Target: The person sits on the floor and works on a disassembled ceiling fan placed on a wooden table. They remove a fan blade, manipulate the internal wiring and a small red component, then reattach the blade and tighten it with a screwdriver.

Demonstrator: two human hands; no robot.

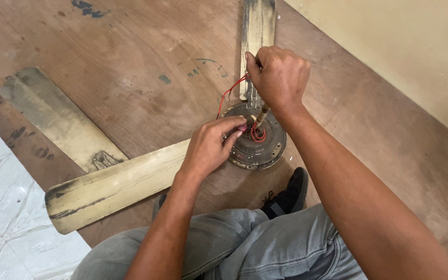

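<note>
A person sits on the floor and works on an old ceiling fan that lies on a brown wooden board [146,67]. The round metal motor [257,140] of the fan rests near the middle of the scene, just in front of the person's knees.

The left hand [211,148] rests on the left edge of the motor. Its fingers are bent and pinch at the red wires [257,134] that curl in the centre of the motor; what exactly sits between the fingertips I cannot tell. The right hand [280,75] is above the far side of the motor. It is clenched into a fist around a thin tool with a wooden handle [263,110], which points down into the motor's centre. One red wire runs up from the motor to this fist.

Three dirty cream blades belong to the fan. One blade [257,26] goes from the motor to the far edge, one blade [115,189] goes to the near left and passes under the left forearm. A third blade [58,119] lies loose at the left, apart from the motor, with its metal bracket near the second blade.

The person wears grey jeans [245,243] and a black shoe [291,194] that is just beside the motor. White floor tiles [6,223] are at the near left, and a pale wall [405,46] is at the far right.
</note>
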